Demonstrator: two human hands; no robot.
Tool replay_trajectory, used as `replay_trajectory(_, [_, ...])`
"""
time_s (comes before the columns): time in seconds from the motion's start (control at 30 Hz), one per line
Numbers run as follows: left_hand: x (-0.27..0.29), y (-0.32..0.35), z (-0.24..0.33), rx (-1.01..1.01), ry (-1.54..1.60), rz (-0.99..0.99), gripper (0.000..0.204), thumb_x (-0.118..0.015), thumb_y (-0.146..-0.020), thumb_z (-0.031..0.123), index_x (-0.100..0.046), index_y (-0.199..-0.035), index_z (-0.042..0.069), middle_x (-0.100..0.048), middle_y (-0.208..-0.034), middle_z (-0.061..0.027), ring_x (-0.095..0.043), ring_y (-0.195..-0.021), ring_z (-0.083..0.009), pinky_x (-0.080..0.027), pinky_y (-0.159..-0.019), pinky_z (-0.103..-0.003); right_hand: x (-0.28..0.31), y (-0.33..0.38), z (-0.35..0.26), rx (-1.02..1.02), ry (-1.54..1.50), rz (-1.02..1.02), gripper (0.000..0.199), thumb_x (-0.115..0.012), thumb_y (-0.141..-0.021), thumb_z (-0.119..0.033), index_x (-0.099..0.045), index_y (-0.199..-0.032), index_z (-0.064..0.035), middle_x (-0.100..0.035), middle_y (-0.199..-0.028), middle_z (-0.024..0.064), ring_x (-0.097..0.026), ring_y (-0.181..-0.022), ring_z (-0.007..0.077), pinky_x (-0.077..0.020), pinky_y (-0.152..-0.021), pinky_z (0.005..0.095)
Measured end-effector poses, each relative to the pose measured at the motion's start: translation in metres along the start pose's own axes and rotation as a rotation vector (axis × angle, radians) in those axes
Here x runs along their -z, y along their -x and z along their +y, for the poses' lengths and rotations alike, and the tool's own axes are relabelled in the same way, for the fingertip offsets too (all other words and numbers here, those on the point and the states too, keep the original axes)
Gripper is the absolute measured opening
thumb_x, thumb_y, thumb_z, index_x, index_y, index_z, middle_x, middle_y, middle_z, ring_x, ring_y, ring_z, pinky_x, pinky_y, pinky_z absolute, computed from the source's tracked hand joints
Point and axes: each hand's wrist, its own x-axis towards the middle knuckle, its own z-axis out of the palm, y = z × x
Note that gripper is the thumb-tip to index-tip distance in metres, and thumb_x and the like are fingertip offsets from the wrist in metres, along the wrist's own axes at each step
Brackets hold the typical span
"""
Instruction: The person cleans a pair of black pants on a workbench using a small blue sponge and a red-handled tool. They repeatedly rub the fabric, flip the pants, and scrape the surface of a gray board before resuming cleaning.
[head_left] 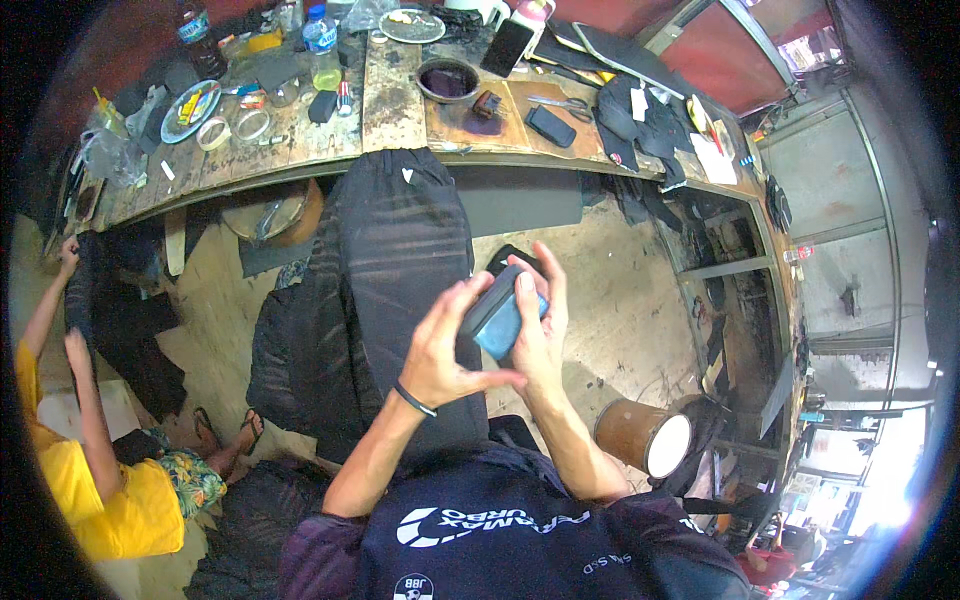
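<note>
Between my two hands is a small block (498,325), blue on one side and dark grey to black on the other; its exact kind I cannot make out. My left hand (437,345) curls its fingers against the block's dark side, its thumb stretched below. My right hand (538,335) grips the other side, thumb pressed on top. Under my hands, black trousers (395,230) stretch from my lap to the workbench edge, with pale streaks across the cloth. A black object (512,258) shows just beyond my fingers, partly hidden.
On the stained wooden workbench (390,125) stand a dark bowl (447,80), scissors (565,103), a black phone-like slab (550,127), bottles (322,48) and tape rolls (252,125). A brown drum (640,438) is at my right. To the left, a person in yellow (110,490) handles dark cloth.
</note>
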Motion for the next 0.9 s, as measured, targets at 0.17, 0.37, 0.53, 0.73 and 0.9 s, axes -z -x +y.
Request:
replay_trajectory(0.17, [0.025,-0.005,0.052,0.326,0.334,-0.049,0.065,-0.086,-0.089,0.020,-0.061,-0.143,-0.003,-0.069,-0.141,-0.0212,-0.065,-0.136,-0.0278,-0.054,-0.112,-0.040,0.043,0.004,-0.041,0.086,0.055,-0.472,0.067,-0.085,-0.096,-0.025,-0.057,-0.152,-0.0046,-0.063,-0.149,0.0144,-0.060,-0.137,0.0246,-0.0512,-0.111,0.0417])
replay_trajectory(0.37, [0.004,-0.024,0.083,0.116,0.330,0.226,0.070,-0.042,-0.111,0.058,-0.069,-0.129,-0.004,-0.074,-0.124,-0.0201,-0.068,-0.125,-0.0300,-0.049,-0.113,-0.042,0.059,0.022,-0.080,0.363,0.327,-0.557,0.093,-0.103,-0.070,-0.017,-0.055,-0.149,-0.0028,-0.059,-0.146,0.0130,-0.061,-0.135,0.0245,-0.0540,-0.111,0.0427])
replay_trajectory(0.53, [-0.008,-0.028,0.086,0.111,0.285,0.431,0.099,-0.011,-0.114,0.066,-0.076,-0.091,-0.005,-0.077,-0.098,-0.0196,-0.075,-0.098,-0.0290,-0.056,-0.096,-0.042,0.038,0.047,-0.078,0.579,0.356,-0.346,0.077,-0.101,-0.074,-0.026,-0.064,-0.138,-0.0027,-0.072,-0.130,0.0186,-0.072,-0.119,0.0317,-0.0586,-0.101,0.0422])
replay_trajectory(0.73, [0.001,-0.040,0.051,0.532,0.151,0.280,0.095,-0.015,-0.115,0.066,-0.080,-0.088,0.001,-0.081,-0.093,-0.0116,-0.074,-0.087,-0.0219,-0.055,-0.089,-0.038,0.027,0.038,-0.040,0.440,0.481,-0.308,0.078,-0.098,-0.077,-0.032,-0.063,-0.139,-0.0007,-0.070,-0.132,0.0212,-0.070,-0.121,0.0375,-0.0560,-0.105,0.0459])
replay_trajectory(0.9, [0.020,-0.049,0.003,0.834,-0.156,-0.209,0.109,-0.006,-0.105,0.083,-0.081,-0.119,0.005,-0.080,-0.114,-0.0187,-0.072,-0.114,-0.0292,-0.056,-0.098,-0.044,0.018,0.014,0.001,0.633,0.939,-0.421,0.085,-0.092,-0.081,-0.035,-0.054,-0.153,-0.0109,-0.063,-0.143,0.0236,-0.064,-0.131,0.0357,-0.0545,-0.107,0.0444])
